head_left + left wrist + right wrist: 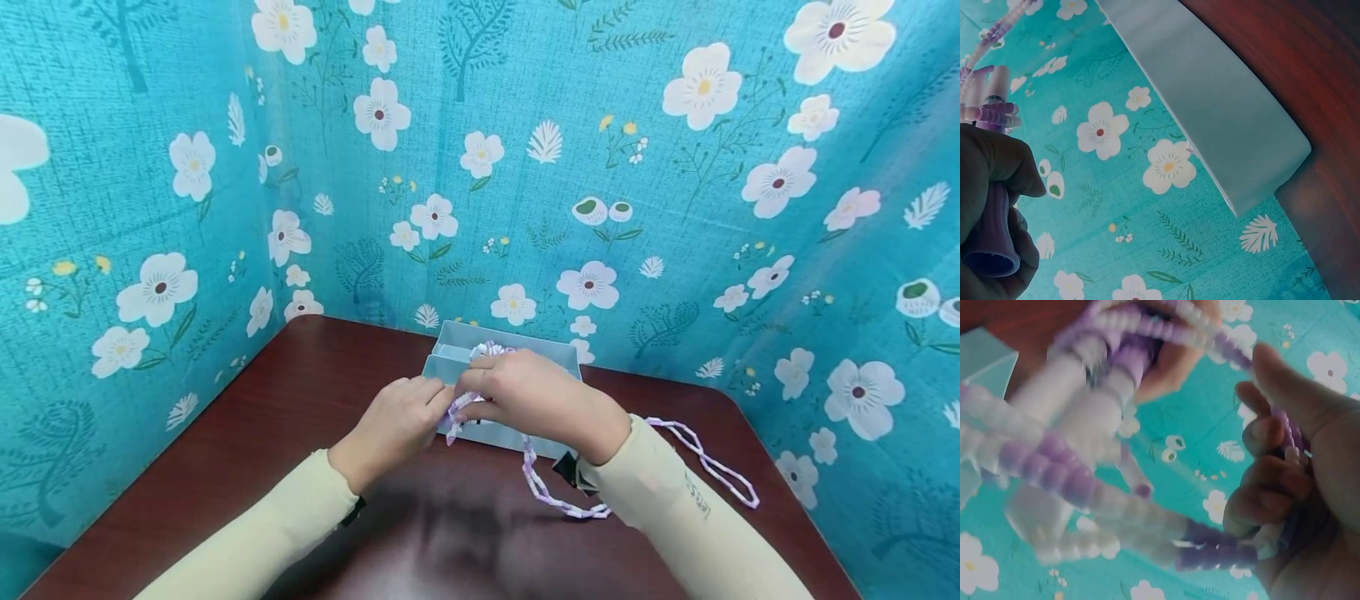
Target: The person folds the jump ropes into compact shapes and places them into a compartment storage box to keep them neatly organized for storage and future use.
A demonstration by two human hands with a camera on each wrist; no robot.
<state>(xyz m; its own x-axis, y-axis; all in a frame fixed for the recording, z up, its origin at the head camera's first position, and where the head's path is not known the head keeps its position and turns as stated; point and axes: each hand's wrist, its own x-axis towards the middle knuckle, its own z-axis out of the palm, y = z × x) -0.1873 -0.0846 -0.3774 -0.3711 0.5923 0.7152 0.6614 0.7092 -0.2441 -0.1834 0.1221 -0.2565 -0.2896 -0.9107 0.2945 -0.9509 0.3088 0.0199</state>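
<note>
At the light-blue box (1210, 100) on the tabletop (337, 367): gripping a purple handle (992, 234) with the left hand (401, 421) and beaded rope (1072, 484) with the right hand (528, 392), with slack (577, 511) stretched lengthwise rightward beneath the right forearm (675, 500), nearer the right hand.

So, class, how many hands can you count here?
2: the left hand grips a purple handle; the right hand, to its right, holds beaded strands. No others show.
</note>
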